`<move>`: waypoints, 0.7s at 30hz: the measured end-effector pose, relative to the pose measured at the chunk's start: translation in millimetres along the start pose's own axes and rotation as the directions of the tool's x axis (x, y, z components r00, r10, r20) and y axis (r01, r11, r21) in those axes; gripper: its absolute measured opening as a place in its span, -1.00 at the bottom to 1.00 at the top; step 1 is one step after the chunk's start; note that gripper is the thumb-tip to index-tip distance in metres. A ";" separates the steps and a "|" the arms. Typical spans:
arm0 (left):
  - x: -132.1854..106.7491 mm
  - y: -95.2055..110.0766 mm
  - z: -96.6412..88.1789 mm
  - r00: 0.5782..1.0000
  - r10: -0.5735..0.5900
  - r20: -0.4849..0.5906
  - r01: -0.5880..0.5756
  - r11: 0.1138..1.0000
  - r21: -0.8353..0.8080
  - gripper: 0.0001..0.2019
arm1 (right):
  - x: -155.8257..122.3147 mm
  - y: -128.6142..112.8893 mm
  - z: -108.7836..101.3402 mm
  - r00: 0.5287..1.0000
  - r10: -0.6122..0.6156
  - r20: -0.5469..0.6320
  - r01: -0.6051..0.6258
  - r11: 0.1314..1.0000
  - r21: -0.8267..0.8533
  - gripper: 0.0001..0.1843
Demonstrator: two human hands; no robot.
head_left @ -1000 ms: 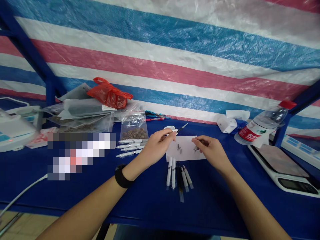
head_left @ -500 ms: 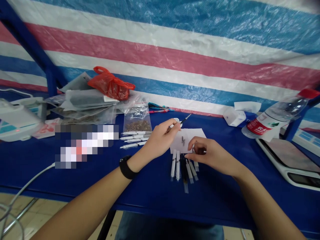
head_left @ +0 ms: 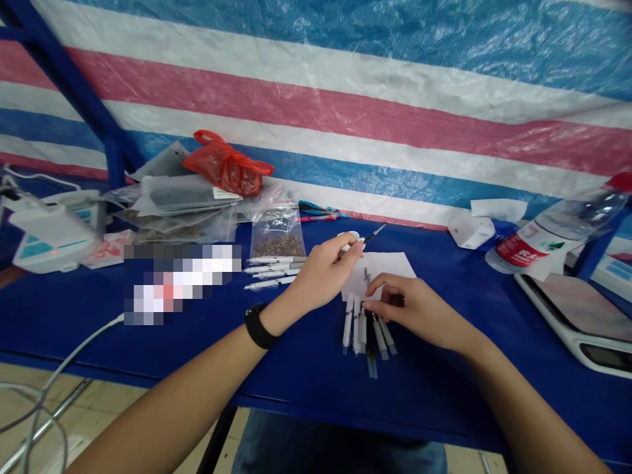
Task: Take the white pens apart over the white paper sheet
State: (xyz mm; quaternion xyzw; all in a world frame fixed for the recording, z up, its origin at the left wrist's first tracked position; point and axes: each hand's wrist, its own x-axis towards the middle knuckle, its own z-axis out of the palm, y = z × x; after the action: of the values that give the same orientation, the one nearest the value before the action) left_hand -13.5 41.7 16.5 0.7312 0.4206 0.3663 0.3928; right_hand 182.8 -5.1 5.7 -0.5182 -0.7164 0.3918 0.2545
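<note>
1. Your left hand point(head_left: 326, 273) pinches a slim pen point(head_left: 371, 234) between thumb and fingers, its dark tip angled up and away from you. Keep that pinch steady and the tip clear of your right hand.
2. Your right hand point(head_left: 419, 306) has its fingers curled and low, just over the top of a cluster of white tubes point(head_left: 356, 326). You can't tell from this view whether they grip anything, so watch that they don't nudge the cluster.
3. The tubes lie side by side on the blue table point(head_left: 207, 349), their upper ends just touching the lower edge of a white paper point(head_left: 390, 270). A small dark piece point(head_left: 367, 276) sits on the paper; keep your wrists from brushing it.
4. Left of your hands lie a row of white pens point(head_left: 271, 271) and a clear bag of brown seeds point(head_left: 277, 240).
5. Farther out are a red bag point(head_left: 227, 164), a water bottle point(head_left: 557, 234) and a scale point(head_left: 577, 316). None stands between your hands.
</note>
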 end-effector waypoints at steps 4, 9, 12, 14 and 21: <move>-1.3 -0.6 0.4 0.999 0.018 0.039 -0.020 0.999 0.043 -0.75 | 1.2 -3.3 -9.9 0.955 -0.009 -0.297 0.078 0.972 0.221 -0.58; -5.2 -1.1 5.6 0.973 0.068 0.221 -0.081 0.995 0.054 -0.75 | 2.6 -7.8 -9.2 0.898 0.155 -0.413 0.112 0.826 0.553 -0.54; -6.7 -0.6 8.6 0.961 0.092 0.260 -0.111 0.992 0.059 -0.74 | 4.3 -9.0 -4.0 0.894 0.153 -0.421 0.129 0.812 0.569 -0.57; -7.0 -0.7 9.3 0.958 0.087 0.272 -0.105 0.993 0.052 -0.73 | 5.3 -8.7 -2.1 0.886 0.153 -0.438 0.131 0.823 0.553 -0.58; -8.4 -0.6 9.6 0.948 0.068 0.310 -0.076 0.997 0.015 -0.74 | 7.9 -2.2 -0.1 0.867 0.260 -0.424 0.061 0.790 0.610 -0.52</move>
State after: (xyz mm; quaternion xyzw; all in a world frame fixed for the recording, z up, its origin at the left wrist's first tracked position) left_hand -8.5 31.8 10.3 0.7996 0.3318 0.2557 0.4303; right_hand 179.1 2.0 7.2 -0.5289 -0.4357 0.4696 0.5566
